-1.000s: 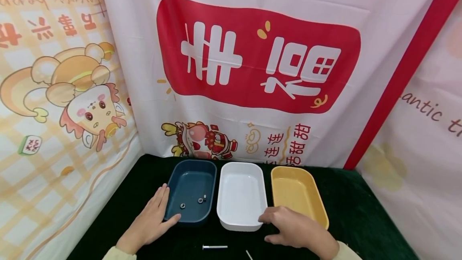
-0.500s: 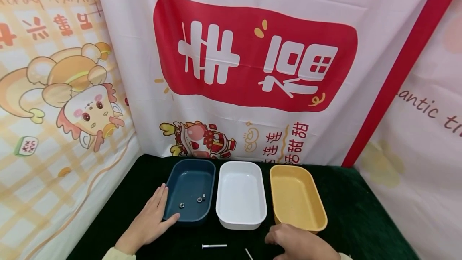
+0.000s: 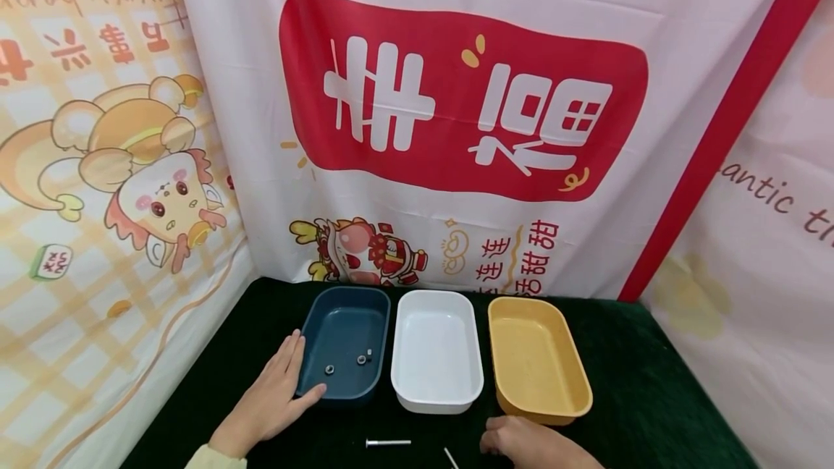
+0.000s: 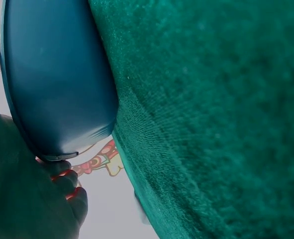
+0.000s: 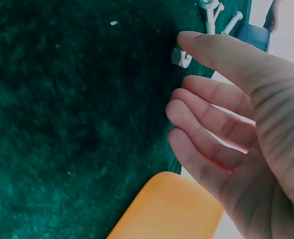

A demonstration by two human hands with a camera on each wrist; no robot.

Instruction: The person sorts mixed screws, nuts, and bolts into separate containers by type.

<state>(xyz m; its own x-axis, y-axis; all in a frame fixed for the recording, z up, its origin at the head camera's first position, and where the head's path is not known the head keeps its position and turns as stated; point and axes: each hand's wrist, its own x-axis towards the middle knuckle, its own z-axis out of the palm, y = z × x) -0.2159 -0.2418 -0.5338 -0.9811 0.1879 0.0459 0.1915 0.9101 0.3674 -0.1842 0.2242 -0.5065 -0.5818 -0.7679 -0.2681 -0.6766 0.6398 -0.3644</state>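
Note:
My left hand (image 3: 267,396) rests on the blue tray (image 3: 345,295), its straight fingers along the left side and the thumb over the near rim. Inside that tray lie a hex nut (image 3: 329,370), a second nut (image 3: 361,360) and a smaller-looking metal piece (image 3: 369,352). My right hand (image 3: 531,444) is low at the front, before the yellow tray. In the right wrist view, a small metal nut (image 5: 181,58) sits on the cloth between the thumb and the loosely bent fingers, with a gap visible. One bolt (image 3: 388,444) lies front centre; another (image 3: 451,458) is partly cut off by the frame.
A white tray (image 3: 436,405) stands between the blue one and the yellow tray (image 3: 544,411). Dark green cloth (image 3: 658,396) covers the table. Printed fabric (image 3: 469,252) hangs behind and at both sides.
My right hand has moved from beside the white tray's near right corner down towards the front edge, uncovering the yellow tray. My left hand keeps its place on the blue tray.

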